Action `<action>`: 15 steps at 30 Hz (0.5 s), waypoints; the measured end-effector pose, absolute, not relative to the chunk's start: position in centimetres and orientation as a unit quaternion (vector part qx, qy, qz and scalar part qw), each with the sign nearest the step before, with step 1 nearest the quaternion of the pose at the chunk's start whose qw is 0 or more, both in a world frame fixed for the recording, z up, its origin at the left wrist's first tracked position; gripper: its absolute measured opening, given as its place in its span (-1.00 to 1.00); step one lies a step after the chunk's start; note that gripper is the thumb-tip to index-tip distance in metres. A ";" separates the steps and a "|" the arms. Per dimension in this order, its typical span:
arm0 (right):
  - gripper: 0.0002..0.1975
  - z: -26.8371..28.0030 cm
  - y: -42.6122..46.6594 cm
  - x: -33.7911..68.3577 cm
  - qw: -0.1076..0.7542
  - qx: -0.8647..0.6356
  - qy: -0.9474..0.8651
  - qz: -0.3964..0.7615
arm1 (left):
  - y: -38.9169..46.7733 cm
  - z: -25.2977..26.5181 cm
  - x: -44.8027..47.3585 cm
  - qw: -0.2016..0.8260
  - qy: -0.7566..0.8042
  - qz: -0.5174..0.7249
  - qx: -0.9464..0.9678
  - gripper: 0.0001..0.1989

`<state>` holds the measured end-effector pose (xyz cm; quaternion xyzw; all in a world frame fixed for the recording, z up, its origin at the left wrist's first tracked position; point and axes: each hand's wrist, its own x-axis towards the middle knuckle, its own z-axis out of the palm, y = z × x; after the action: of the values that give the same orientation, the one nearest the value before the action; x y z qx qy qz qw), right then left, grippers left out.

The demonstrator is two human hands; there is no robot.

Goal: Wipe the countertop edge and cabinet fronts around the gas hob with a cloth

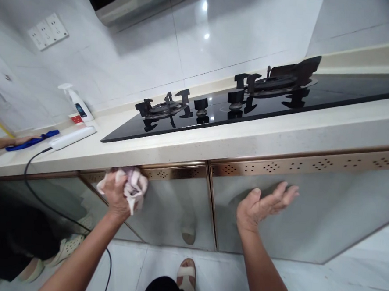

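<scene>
The left hand point(114, 193), left of centre in the frame, is clamped on a crumpled pink-and-white cloth point(134, 189) — held against the perforated copper-toned trim point(171, 172). The right hand point(258, 206), right of centre, spreads open before a frosted cabinet door point(312, 214) — contact cannot be told. Above, a black gas hob point(216, 115) extends to the right edge; far left, a co-worker's hand point(22, 140) touches a blue cloth point(38, 139).
</scene>
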<state>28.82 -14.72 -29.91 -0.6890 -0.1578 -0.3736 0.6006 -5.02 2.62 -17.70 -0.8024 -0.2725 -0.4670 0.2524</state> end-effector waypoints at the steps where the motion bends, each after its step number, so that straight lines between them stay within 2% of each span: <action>1: -0.31 -29.9 -14.7 28.8 0.601 -0.688 -0.159 -0.373 | 1.7 -17.9 -3.4 0.266 -0.238 -0.483 -0.800 -0.48; 5: -0.32 -30.0 -14.9 29.0 0.601 -0.689 -0.166 -0.370 | -2.1 -18.1 2.7 0.260 -0.183 -0.491 -0.811 -0.52; 15: -0.31 -30.1 -15.0 29.2 0.598 -0.698 -0.153 -0.362 | -10.5 -17.6 15.4 0.225 -0.085 -0.415 -0.877 -0.55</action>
<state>29.17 -15.02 -30.12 -0.6981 -0.1528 -0.3624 0.5983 15.38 -10.45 -17.63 -0.8773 -0.0854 -0.4151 0.2250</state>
